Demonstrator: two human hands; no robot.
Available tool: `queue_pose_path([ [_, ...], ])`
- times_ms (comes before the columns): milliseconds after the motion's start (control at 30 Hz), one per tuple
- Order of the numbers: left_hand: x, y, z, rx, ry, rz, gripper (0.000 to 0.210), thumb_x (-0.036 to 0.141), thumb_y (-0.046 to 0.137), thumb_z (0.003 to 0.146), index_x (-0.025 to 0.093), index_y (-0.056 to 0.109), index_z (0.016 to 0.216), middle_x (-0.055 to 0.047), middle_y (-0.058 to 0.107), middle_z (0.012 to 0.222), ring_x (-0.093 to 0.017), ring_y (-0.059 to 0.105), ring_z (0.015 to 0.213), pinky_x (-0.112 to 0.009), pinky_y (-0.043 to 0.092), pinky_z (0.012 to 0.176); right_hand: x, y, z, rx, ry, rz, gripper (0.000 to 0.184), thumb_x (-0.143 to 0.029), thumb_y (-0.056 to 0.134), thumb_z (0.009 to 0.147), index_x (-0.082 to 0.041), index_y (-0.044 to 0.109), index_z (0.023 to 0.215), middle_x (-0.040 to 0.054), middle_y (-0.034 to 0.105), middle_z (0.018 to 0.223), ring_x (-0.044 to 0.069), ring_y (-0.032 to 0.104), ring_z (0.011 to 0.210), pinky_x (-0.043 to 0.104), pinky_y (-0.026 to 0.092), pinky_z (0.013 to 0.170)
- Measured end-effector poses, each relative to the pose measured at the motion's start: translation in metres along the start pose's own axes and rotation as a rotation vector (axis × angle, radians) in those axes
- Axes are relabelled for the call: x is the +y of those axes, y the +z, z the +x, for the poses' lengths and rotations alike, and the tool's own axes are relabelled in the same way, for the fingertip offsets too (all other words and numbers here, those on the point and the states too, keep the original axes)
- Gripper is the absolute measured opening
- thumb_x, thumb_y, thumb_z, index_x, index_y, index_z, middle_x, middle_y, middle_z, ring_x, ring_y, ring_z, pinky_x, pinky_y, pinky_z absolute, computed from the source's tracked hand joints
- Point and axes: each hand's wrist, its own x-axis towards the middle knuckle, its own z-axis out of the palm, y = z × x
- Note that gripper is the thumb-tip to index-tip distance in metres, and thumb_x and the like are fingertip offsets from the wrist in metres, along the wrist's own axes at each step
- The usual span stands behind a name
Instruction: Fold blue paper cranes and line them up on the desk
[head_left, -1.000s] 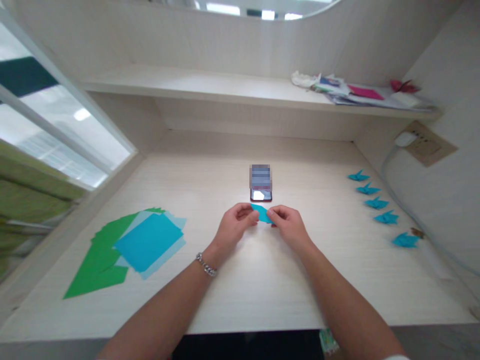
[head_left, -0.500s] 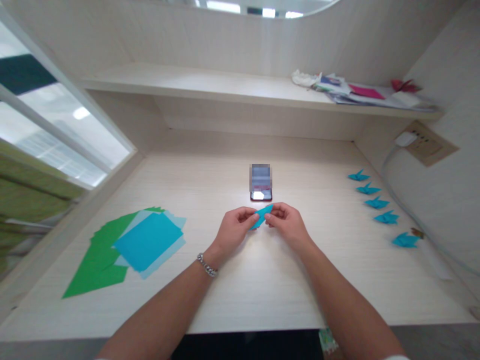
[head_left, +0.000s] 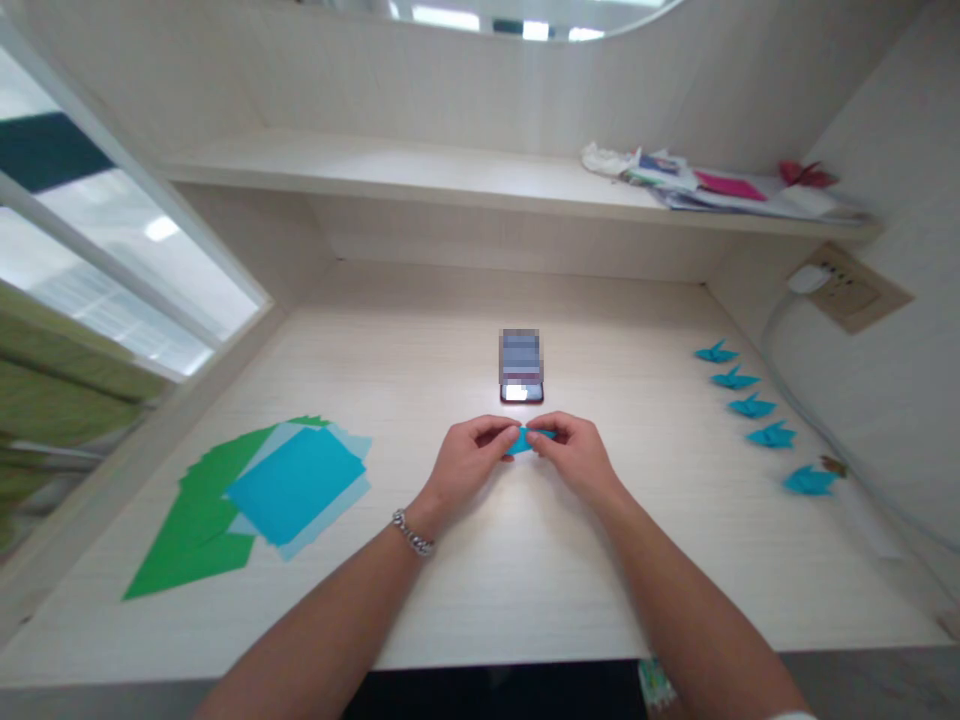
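Between my hands is a small folded piece of blue paper [head_left: 521,441], partly covered by my fingers. My left hand [head_left: 472,452] pinches its left end between thumb and fingers. On the other end, my right hand [head_left: 574,447] is closed in a like pinch, thumb on the near face. Just beyond the hands lies a phone [head_left: 522,390], its screen blurred out. Sheets of blue paper [head_left: 300,482] rest on a fan of green paper [head_left: 187,530] to the left. Several folded blue paper cranes [head_left: 772,435] stand in a row at the right.
A shelf [head_left: 405,178] runs across the back, with papers [head_left: 727,186] at its right end. A white plug [head_left: 808,279] sits in the wall socket [head_left: 855,295], and its cable [head_left: 802,412] trails down the desk's right side. The desk's front edge [head_left: 510,662] lies below my forearms.
The folded blue paper has turned from a slant to nearly level. My right fingers have shifted inward along it, and the fingertips of both hands are closer together.
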Motion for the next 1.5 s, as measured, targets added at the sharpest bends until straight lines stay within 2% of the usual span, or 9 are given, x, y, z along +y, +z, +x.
queue_pose_path([
  [133, -0.0015, 0.0005, 0.0001, 0.023, 0.014, -0.025, 0.026, 0.028, 0.074, 0.072, 0.014, 0.07, 0.094, -0.008, 0.072, 0.088, -0.018, 0.067, 0.074, -0.031, 0.059, 0.067, 0.0007, 0.0015, 0.0001, 0.011, 0.041, 0.049, 0.019, -0.03, 0.069, 0.07, -0.016, 0.071, 0.082, 0.0046, 0.071, 0.073, 0.015, 0.062, 0.06, 0.028, 0.051, 0.058],
  [300, -0.0031, -0.0015, 0.0009, 0.061, 0.046, 0.019, 0.019, 0.027, 0.073, 0.073, 0.015, 0.072, 0.088, -0.006, 0.073, 0.082, -0.016, 0.067, 0.067, -0.028, 0.058, 0.064, 0.0012, 0.0027, -0.0011, 0.006, 0.005, 0.07, 0.021, -0.029, 0.071, 0.069, -0.017, 0.074, 0.086, 0.0071, 0.074, 0.083, 0.018, 0.066, 0.071, 0.03, 0.053, 0.065],
  [533, -0.0027, -0.0026, 0.001, 0.076, 0.07, 0.006, 0.02, 0.028, 0.073, 0.072, 0.015, 0.073, 0.087, -0.006, 0.073, 0.081, -0.017, 0.067, 0.065, -0.029, 0.058, 0.063, 0.0027, 0.0053, -0.0027, 0.035, -0.033, 0.119, 0.017, -0.028, 0.073, 0.069, -0.02, 0.076, 0.083, 0.0061, 0.074, 0.081, 0.02, 0.066, 0.073, 0.032, 0.053, 0.067],
  [967, -0.0027, -0.003, -0.0003, 0.05, 0.111, 0.172, 0.01, 0.022, 0.069, 0.073, 0.016, 0.071, 0.081, -0.006, 0.072, 0.079, -0.018, 0.066, 0.073, -0.028, 0.054, 0.068, 0.0019, 0.0054, -0.0043, 0.0, -0.103, -0.003, 0.009, -0.023, 0.069, 0.072, -0.019, 0.073, 0.08, 0.0052, 0.072, 0.081, 0.019, 0.066, 0.077, 0.031, 0.051, 0.072],
  [1267, -0.0033, -0.0053, 0.0012, -0.034, 0.051, 0.136, 0.016, 0.027, 0.07, 0.073, 0.014, 0.07, 0.083, -0.007, 0.071, 0.079, -0.017, 0.065, 0.069, -0.028, 0.054, 0.065, -0.0002, 0.0036, -0.0046, -0.073, -0.035, 0.046, 0.012, -0.022, 0.067, 0.072, -0.018, 0.072, 0.082, 0.0052, 0.072, 0.082, 0.018, 0.066, 0.077, 0.032, 0.051, 0.075],
  [1500, 0.0033, -0.0028, 0.0009, -0.049, -0.016, 0.017, 0.009, 0.021, 0.07, 0.069, 0.014, 0.069, 0.076, -0.003, 0.068, 0.067, -0.014, 0.063, 0.058, -0.026, 0.052, 0.058, 0.0007, 0.0042, -0.0037, -0.091, 0.043, 0.161, 0.01, -0.021, 0.07, 0.066, -0.018, 0.073, 0.076, 0.0035, 0.072, 0.072, 0.017, 0.065, 0.066, 0.03, 0.052, 0.067],
])
